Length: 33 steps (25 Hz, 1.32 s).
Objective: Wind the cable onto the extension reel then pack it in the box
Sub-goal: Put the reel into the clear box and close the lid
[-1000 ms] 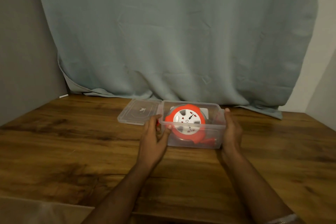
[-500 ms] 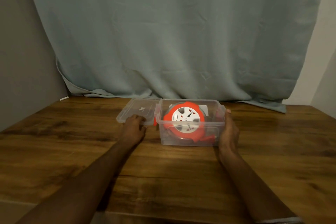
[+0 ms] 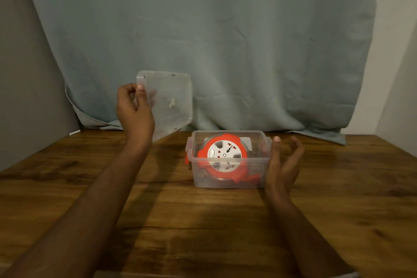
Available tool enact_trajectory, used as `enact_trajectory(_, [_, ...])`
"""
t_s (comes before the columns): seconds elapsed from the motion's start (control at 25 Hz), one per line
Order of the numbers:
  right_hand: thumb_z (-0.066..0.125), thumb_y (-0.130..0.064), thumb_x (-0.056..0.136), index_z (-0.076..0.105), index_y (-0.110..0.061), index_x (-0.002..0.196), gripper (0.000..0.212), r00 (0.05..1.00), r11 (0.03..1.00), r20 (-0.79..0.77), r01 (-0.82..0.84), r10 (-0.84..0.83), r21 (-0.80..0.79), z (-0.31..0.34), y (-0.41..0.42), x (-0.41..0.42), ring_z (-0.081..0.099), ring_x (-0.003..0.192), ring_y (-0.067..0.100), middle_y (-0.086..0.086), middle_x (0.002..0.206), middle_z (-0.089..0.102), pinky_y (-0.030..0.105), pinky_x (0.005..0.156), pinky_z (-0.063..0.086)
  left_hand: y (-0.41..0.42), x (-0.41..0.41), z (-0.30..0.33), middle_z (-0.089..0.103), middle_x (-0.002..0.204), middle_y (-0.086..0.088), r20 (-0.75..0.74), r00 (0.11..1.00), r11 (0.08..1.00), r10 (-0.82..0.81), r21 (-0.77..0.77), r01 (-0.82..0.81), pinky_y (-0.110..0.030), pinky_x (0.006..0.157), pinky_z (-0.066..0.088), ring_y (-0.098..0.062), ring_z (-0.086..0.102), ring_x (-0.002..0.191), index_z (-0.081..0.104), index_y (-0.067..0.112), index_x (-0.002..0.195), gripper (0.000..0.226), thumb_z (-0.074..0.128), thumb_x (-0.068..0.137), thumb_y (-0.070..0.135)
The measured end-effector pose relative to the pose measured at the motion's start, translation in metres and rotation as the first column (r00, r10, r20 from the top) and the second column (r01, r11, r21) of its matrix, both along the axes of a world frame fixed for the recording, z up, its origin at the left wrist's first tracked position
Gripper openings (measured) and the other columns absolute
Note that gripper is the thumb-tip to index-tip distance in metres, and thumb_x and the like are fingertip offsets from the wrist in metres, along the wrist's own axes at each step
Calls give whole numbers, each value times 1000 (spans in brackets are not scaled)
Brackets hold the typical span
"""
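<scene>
The orange extension reel (image 3: 222, 156) with its white socket face lies tilted inside the clear plastic box (image 3: 228, 181) on the wooden table (image 3: 203, 221). Orange cable shows through the box's front wall at the bottom right. My left hand (image 3: 135, 108) holds the clear lid (image 3: 171, 101) by its left edge, raised in the air to the left of the box and above it. My right hand (image 3: 282, 165) is beside the box's right end, fingers spread, the thumb close to the rim; whether it touches the box is unclear.
A pale blue curtain (image 3: 203, 40) hangs behind the table and drapes onto its back edge. Grey walls close in on the left and right. A small white object (image 3: 74, 132) lies at the table's back left corner.
My left hand has picked the lid up off the table and raised it. My right hand has let go of the box's right side and spread its fingers.
</scene>
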State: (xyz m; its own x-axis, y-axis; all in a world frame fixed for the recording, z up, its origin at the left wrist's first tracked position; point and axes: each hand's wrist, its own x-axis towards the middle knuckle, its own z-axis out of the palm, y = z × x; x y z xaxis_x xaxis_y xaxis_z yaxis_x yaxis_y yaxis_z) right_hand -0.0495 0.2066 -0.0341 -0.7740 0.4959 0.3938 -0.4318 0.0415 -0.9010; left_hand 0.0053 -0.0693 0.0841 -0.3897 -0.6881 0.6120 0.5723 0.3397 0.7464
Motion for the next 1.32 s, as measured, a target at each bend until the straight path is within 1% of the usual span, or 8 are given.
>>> enact_trajectory(0.12, [63, -44, 100, 53, -25, 145, 50, 986, 992, -132, -89, 100, 85, 22, 7, 3, 58, 126, 15, -2, 141, 60, 36, 100, 53, 8, 17, 19, 79, 105, 1, -102, 965, 935, -240, 243, 258, -34, 78, 66, -19, 80, 94, 62, 5, 119, 20, 51, 114, 21])
enact_trajectory(0.24, [59, -41, 103, 69, -18, 131, 37, 958, 955, -78, -265, 277, 136, 52, 18, -5, 69, 102, 7, -1, 117, 74, 29, 85, 55, 17, 16, 10, 77, 116, -19, -62, 845, 705, -531, 520, 481, -33, 68, 67, -22, 80, 85, 67, -4, 125, 27, 55, 112, 15])
enact_trajectory(0.44, [71, -46, 93, 75, -2, 71, 49, 927, 921, 130, -367, 352, 131, 68, 39, -21, 60, 47, 14, 7, 58, 70, 24, 43, 45, 33, -12, -25, 66, 137, -28, 47, 720, 528, -693, 712, 462, -51, 113, 50, -37, 68, 121, 61, -10, 139, 42, 59, 111, 22])
enact_trajectory(0.68, [75, -28, 89, 64, -8, 58, 38, 928, 963, 347, -206, 137, 172, 55, 46, -40, 55, 49, 22, 9, 54, 65, 31, 52, 43, 23, -29, -50, 81, 107, -15, 530, 697, 872, -483, 222, 436, -26, 69, 62, -22, 78, 90, 78, 3, 115, 24, 69, 104, 22])
enact_trajectory(0.88, [64, -36, 90, 78, -22, 93, 20, 926, 860, 368, -115, -88, 497, 47, 46, -44, 69, 87, 32, 3, 93, 76, 38, 75, 54, 21, -46, -65, 76, 123, -18, 667, 637, 906, -387, 145, 398, -38, 87, 61, -29, 75, 104, 69, 2, 135, 34, 70, 103, 16])
enact_trajectory(1.08, [66, -47, 91, 81, -27, 98, 27, 928, 685, 298, -69, -222, 725, 57, 43, -53, 65, 82, 25, 4, 99, 79, 32, 69, 47, 23, -58, -68, 76, 123, -16, 717, 643, 942, -268, 56, 330, -36, 84, 60, -25, 71, 98, 70, 3, 133, 32, 68, 104, 17])
enact_trajectory(1.2, [66, -47, 90, 81, -32, 111, 30, 929, 626, 320, -138, -188, 768, 59, 39, -59, 70, 95, 27, 3, 110, 79, 34, 78, 57, 22, -62, -62, 76, 115, -5, 768, 641, 901, 7, -283, 329, -35, 91, 52, -28, 69, 113, 74, 14, 121, 22, 64, 107, 27])
enact_trajectory(1.32, [64, -42, 90, 81, -31, 110, 28, 927, 579, 334, -180, -171, 795, 64, 35, -64, 72, 92, 27, 3, 107, 79, 37, 78, 59, 24, -64, -57, 60, 152, -8, 746, 621, 727, 240, -562, 394, -37, 108, 45, -30, 57, 138, 58, 19, 152, 49, 58, 108, 41])
